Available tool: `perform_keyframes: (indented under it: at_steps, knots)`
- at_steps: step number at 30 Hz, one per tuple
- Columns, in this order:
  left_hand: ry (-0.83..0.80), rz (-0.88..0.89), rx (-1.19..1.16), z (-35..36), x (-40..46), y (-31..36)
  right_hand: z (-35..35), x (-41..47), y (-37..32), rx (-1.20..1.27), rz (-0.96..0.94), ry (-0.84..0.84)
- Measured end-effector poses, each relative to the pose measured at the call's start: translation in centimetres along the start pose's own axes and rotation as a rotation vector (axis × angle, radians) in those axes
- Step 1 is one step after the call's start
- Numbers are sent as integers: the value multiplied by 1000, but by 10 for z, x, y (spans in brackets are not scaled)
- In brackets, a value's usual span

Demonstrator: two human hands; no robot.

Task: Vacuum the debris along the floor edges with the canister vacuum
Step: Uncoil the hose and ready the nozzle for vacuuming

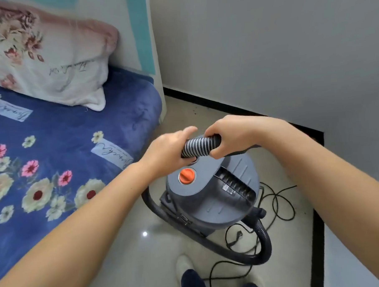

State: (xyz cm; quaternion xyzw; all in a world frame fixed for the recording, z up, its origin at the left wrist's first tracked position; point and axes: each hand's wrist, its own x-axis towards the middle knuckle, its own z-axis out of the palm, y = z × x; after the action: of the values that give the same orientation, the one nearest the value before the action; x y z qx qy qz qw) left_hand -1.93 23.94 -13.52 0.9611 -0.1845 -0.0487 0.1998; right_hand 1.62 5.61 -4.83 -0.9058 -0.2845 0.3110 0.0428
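Observation:
A grey canister vacuum (210,192) with an orange knob (186,175) on its lid stands on the tiled floor in front of me. Both hands hold its ribbed grey hose (196,147) above the lid. My left hand (169,149) grips the hose's left part. My right hand (234,137) grips the black cuff at its right end. The rest of the hose (263,242) loops over the floor round the canister. Small dark specks of debris (194,110) lie by the black skirting at the far wall.
A bed with a blue floral blanket (65,153) and a pillow (50,56) fills the left. Black power cord (280,204) lies in loose loops right of the vacuum. Grey walls with black skirting (318,235) enclose the corner. My feet (190,275) stand at the bottom.

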Motion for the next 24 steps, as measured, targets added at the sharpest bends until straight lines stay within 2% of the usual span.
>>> perform_keyframes:
  at_steps: [2,5,8,10,12,13,15,17,18,20,22,24]
  knots:
    - [-248,-28,5,-3,-10,18,4,-7,-11,-184,11,-42]
    - [-266,-171,-422,0,-24,29,10,-21,-18,-274,20,-13]
    - [-307,-267,-755,-2,-37,37,22,-39,-14,-207,8,183]
    - [-252,-304,-869,1,-49,53,39,-54,-8,-5,15,442]
    - [-147,-300,-904,2,-64,81,60,-81,-3,416,138,718]
    - [-94,-277,-919,2,-72,97,70,-97,0,674,239,776]
    - [-36,-205,-974,2,-85,135,90,-130,6,1202,363,679]
    - [-39,-126,-1012,5,-91,172,101,-159,11,1606,286,553]
    - [-48,-99,-1016,8,-91,189,99,-171,13,1720,201,555]
    - [-100,-73,-1024,8,-85,212,88,-185,17,1786,70,655]
    - [-218,-92,-1120,1,-71,219,72,-189,20,1694,68,742]
    - [-313,-120,-1282,-8,-51,213,64,-181,22,1539,81,722]
